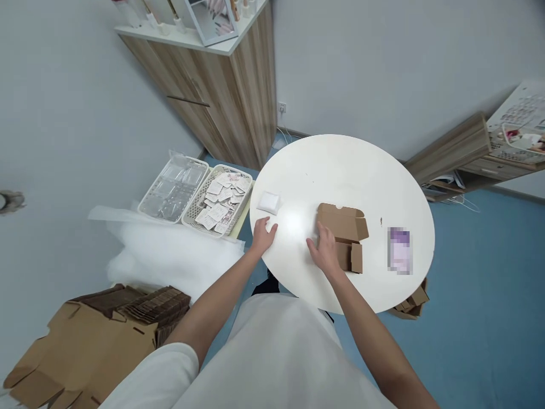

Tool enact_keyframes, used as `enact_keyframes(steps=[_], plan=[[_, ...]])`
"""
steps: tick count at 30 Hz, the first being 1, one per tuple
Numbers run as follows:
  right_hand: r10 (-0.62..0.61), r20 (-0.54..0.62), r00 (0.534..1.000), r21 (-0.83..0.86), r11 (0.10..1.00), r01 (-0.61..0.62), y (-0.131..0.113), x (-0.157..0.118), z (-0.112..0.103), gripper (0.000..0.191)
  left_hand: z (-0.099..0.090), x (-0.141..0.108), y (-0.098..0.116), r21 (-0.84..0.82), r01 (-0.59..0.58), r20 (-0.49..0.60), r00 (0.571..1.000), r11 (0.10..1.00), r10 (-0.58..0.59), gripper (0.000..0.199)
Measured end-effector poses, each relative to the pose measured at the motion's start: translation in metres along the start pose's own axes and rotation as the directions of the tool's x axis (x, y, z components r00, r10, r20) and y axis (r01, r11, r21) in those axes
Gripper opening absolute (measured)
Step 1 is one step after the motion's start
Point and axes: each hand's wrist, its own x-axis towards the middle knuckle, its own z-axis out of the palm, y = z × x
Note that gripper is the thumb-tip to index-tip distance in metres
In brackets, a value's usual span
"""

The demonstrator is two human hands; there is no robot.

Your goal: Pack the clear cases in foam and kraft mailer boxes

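Note:
An open brown cardboard box (343, 220) lies on the white round table (332, 165), its lid folded back away from me. My right hand (325, 250) is at the left side of this box, fingers apart; part of the box is hidden behind it. At the table's left edge my left hand (263, 235) hovers or rests with thumb and fingers spread, holding nothing. Just beyond it lies a small white, flat packet (269, 203). Whether my right fingers touch the cardboard I cannot tell.
A blurred purple item (400, 251) and a tiny brown piece (381, 221) lie to the right. Left of the table are a basket of printed cards (219, 204), a basket of clear plastic (172, 187), white foam sheeting (157, 250) and stacked flat cardboard (85, 341).

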Motion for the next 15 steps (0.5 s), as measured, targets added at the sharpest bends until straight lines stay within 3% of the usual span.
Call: enact_keyframes(steps=[3,7,10,15], plan=[[0.087,0.201,0.976,0.256,0.957,-0.138,-0.029,0.036,0.036,0.055,-0.023,0.037,-0.013,0.035,0.049,-0.081,0.996,0.998,-0.046,0.049],[0.253,0.322,0.912,0.464,0.798,-0.385,-0.048,0.077,0.073,0.061,-0.031,0.075,-0.024,0.012,0.130,0.003,0.992,0.991,-0.130,0.055],[0.278,0.303,0.912,0.559,0.723,-0.406,-0.054,0.096,0.089,0.068,-0.028,0.088,-0.026,-0.004,0.085,0.031,0.996,0.996,-0.084,0.054],[0.214,0.269,0.939,0.632,0.696,-0.340,-0.059,0.110,0.104,0.065,-0.018,0.090,-0.023,-0.004,0.014,0.074,0.997,1.000,-0.014,0.042]])
